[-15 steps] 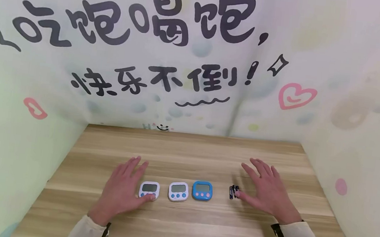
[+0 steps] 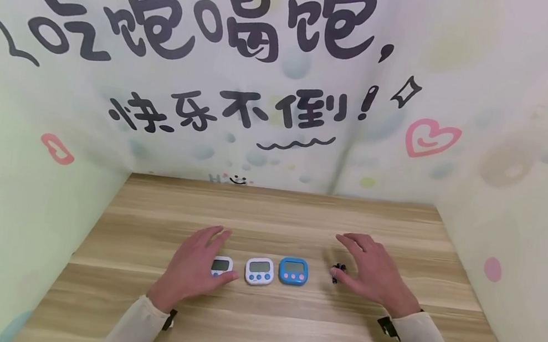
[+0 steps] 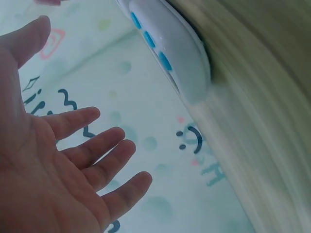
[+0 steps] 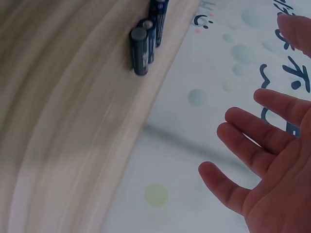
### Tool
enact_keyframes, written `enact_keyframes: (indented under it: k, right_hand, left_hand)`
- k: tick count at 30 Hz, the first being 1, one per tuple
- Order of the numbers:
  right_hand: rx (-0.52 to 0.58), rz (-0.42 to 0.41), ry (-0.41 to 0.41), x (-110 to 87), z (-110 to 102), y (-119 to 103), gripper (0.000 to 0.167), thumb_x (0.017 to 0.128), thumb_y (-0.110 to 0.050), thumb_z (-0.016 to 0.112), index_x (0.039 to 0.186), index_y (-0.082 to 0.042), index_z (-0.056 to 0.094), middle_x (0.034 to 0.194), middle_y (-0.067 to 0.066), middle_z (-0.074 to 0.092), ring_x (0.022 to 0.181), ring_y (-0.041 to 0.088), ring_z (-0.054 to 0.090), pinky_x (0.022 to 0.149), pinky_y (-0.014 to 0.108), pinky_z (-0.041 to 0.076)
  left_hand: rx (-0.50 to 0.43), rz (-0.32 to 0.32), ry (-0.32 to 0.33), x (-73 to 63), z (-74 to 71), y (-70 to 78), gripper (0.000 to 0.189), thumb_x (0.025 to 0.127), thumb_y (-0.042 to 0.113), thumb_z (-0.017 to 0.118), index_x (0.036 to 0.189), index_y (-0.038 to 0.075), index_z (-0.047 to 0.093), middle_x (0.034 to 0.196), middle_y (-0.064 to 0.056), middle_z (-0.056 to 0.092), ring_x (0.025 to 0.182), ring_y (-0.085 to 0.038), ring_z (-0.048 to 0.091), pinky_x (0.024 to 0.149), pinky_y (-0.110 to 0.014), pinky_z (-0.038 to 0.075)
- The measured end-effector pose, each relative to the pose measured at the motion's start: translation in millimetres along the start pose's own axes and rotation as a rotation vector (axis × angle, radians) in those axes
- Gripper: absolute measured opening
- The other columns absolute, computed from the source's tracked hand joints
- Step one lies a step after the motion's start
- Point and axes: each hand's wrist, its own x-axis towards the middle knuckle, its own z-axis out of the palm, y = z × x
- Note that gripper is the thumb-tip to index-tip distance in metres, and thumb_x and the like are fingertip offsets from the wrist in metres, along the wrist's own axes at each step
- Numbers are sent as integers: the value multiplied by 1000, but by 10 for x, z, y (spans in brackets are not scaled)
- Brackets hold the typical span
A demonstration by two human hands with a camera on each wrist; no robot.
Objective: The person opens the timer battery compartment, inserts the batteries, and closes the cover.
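My left hand (image 2: 196, 263) hovers over the leftmost white timer (image 2: 221, 265), hiding part of it. Its fingers are spread and hold nothing, and in the left wrist view a white timer (image 3: 167, 48) with blue buttons lies apart from them. A second white timer (image 2: 259, 271) and a blue timer (image 2: 293, 271) with pink buttons lie side by side in the middle. My right hand (image 2: 376, 273) is above several small dark batteries (image 2: 338, 272), partly covering them. In the right wrist view the batteries (image 4: 139, 51) lie together, away from the relaxed, empty fingers.
All the items lie on a wood-grain table (image 2: 258, 325). A printed wall (image 2: 235, 156) with black lettering stands along its back edge, with side walls (image 2: 513, 229) to the left and right.
My left hand has moved right, further over the leftmost timer. My right hand has shifted slightly left over the batteries. The head view has tilted a little.
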Motion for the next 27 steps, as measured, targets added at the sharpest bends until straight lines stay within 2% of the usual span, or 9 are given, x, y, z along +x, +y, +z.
enact_keyframes:
  k: [8,15,20,24,27]
  right_hand:
    - [85,66,-86,19,113,-147,67,92,-50,78,145,-13,61,134,9,67,121,30,67,95,52,61]
    - [172,57,-87,65,164,-255,60,95,-41,79,144,-10,62,133,8,68,122,27,67,100,49,60]
    - [231,59,-100,69,245,-280,54,96,-35,79,140,-6,65,129,7,71,114,25,70,95,47,62]
    - [297,89,-143,57,321,-303,54,96,-33,80,139,-5,65,127,9,72,110,22,71,92,45,62]
    - [327,117,-174,65,347,-331,55,96,-33,80,140,-6,64,128,8,72,110,20,70,91,43,62]
  left_hand:
    - [-65,38,-20,95,107,172,91,86,67,77,155,13,51,152,-11,58,142,-35,52,115,-57,49]
    - [-76,119,-40,179,210,306,88,87,67,76,154,13,53,147,-8,62,137,-31,57,115,-52,51]
    - [-132,143,-45,241,246,413,82,89,61,78,151,13,56,144,-9,63,133,-31,59,111,-52,53]
    - [-192,147,-82,299,273,506,76,91,55,79,150,13,57,145,-9,62,135,-31,57,111,-53,53]
    - [-197,152,-117,359,309,564,74,92,52,80,151,14,57,146,-7,62,138,-30,56,114,-52,51]
